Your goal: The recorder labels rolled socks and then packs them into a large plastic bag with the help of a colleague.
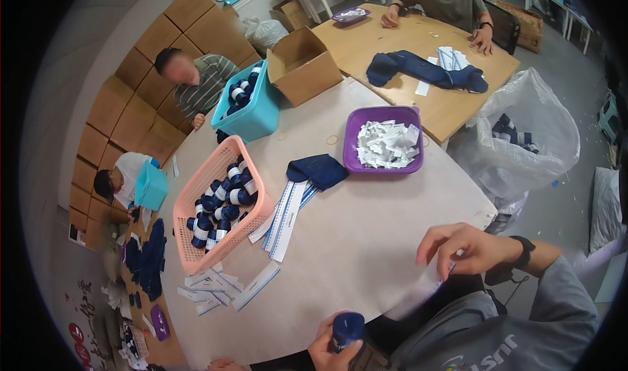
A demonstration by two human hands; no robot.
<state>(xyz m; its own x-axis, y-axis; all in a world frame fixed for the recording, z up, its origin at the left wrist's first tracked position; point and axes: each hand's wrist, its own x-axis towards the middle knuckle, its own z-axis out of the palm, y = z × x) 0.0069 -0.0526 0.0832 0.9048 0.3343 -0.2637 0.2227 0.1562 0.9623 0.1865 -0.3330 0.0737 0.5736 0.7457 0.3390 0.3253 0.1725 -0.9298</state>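
Note:
At the near table edge, my left hand is closed around a small navy fabric roll, its round end facing up. My right hand, raised at the right, pinches a whitish paper strip. The strip hangs down toward the left and is smeared by motion. Ahead on the table lie a folded piece of navy cloth and long white strips with blue edging. More strips are scattered at the left. A peach basket holds several navy rolls with white bands.
A purple tub of white paper scraps stands ahead. Beyond are a turquoise bin of rolls and a cardboard box. A clear plastic bag holds rolls at right. People work around the tables; another person's hand shows below.

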